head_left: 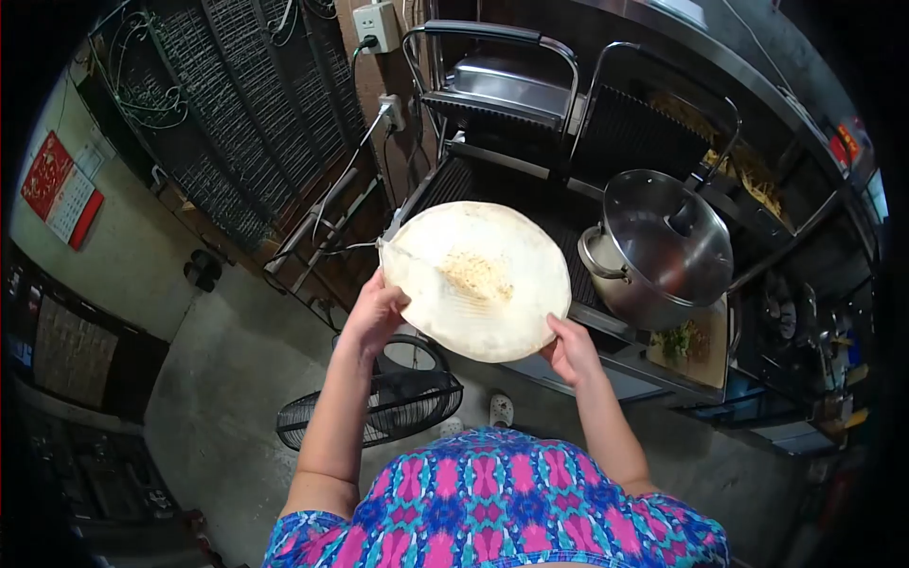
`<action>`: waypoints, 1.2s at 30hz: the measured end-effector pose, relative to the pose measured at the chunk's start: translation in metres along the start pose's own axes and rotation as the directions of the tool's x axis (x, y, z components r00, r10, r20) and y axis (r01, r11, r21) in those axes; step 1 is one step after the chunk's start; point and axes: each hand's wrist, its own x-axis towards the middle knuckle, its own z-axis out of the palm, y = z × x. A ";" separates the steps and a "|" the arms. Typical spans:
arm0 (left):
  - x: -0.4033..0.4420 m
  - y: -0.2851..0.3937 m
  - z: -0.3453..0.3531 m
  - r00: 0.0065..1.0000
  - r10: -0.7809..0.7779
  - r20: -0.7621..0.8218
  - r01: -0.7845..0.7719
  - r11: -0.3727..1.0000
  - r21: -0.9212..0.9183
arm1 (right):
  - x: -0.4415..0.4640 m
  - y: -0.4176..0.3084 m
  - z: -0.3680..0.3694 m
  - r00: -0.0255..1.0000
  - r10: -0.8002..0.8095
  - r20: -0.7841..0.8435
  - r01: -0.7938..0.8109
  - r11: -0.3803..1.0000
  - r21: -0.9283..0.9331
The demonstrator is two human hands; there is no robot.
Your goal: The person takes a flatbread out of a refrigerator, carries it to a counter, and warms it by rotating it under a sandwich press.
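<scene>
Both hands hold up a large round flour tortilla (pixel 516 241), pale and nearly flat, with a small heap of crumbly, shredded filling (pixel 476 275) in its middle. My left hand (pixel 374 312) is closed on the lower left edge, where the tortilla's rim lifts and bends a little. At the lower right edge, my right hand (pixel 570 350) pinches the rim between thumb and fingers. Just beyond is a double contact grill (pixel 511 194) with both ribbed lids raised; the tortilla hides part of its lower plate.
A big steel pot (pixel 653 275) with a glass lid stands on the grill's right side. Chopped greens (pixel 677 343) lie on a cutting board (pixel 712 364) beside it. A fan (pixel 379 407) is on the floor below my left arm. Wall outlets (pixel 377 26) with cords are behind.
</scene>
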 end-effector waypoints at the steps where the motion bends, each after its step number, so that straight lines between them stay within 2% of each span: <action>1: 0.008 0.004 0.000 1.000 -0.010 0.022 0.009 0.999 0.041 | -0.007 0.009 -0.011 0.996 -0.007 0.088 0.006 1.000 0.007; 2: 0.017 0.007 0.000 0.999 -0.021 0.044 0.018 0.997 0.082 | -0.017 0.017 -0.012 0.996 -0.010 0.085 0.010 1.000 0.006; 4: 0.034 0.015 0.003 0.995 -0.049 0.088 0.033 0.985 0.168 | -0.032 0.034 0.001 0.982 -0.182 -0.057 0.185 0.982 0.039; 5: 0.041 0.020 0.009 0.990 -0.057 0.128 0.027 0.975 0.222 | -0.032 0.041 0.008 0.981 -0.187 -0.061 0.189 0.981 0.043; 7: 0.057 0.029 0.023 0.983 -0.070 0.172 0.020 0.961 0.276 | -0.028 0.055 0.022 0.954 -0.272 -0.125 0.291 0.942 0.166; 9: 0.074 0.038 0.033 0.975 0.051 0.216 -0.114 0.949 0.294 | -0.023 0.070 0.032 0.919 -0.343 -0.197 0.387 0.880 0.275; 11: 0.095 0.035 0.031 0.982 0.169 0.090 -0.188 0.940 0.284 | -0.008 0.075 0.046 0.921 -0.346 -0.178 0.385 0.876 0.290; 12: 0.095 0.032 0.028 0.982 0.168 0.087 -0.186 0.941 0.284 | -0.001 0.074 0.054 0.922 -0.343 -0.177 0.382 0.878 0.289; 14: 0.086 0.017 0.025 0.991 0.135 0.021 -0.135 0.946 0.294 | 0.013 0.071 0.065 0.934 -0.297 -0.199 0.354 0.847 0.396; 19: 0.040 -0.040 0.018 0.987 0.061 -0.146 -0.012 0.950 0.311 | 0.018 0.068 0.061 0.973 -0.177 -0.151 0.226 0.873 0.432; 22: 0.042 -0.050 0.016 0.976 0.016 -0.217 0.050 0.953 0.297 | 0.024 0.065 0.070 0.967 -0.207 -0.149 0.251 0.876 0.412; 24: 0.063 -0.036 0.020 0.940 0.286 -0.189 -0.158 0.850 0.502 | 0.026 0.063 0.075 0.958 -0.246 -0.147 0.284 0.873 0.396; 29: 0.076 -0.030 0.018 0.945 0.224 -0.239 -0.117 0.912 0.394 | 0.032 0.061 0.076 0.991 -0.103 -0.090 0.130 0.914 0.385; 31: 0.068 -0.049 0.006 0.979 0.024 -0.205 0.005 0.990 0.138 | 0.031 0.063 0.067 0.990 -0.115 -0.077 0.135 0.918 0.372; 36: 0.053 -0.055 0.006 0.977 -0.005 -0.214 0.017 0.998 0.056 | 0.020 0.065 0.042 0.987 -0.155 -0.041 0.160 0.937 0.310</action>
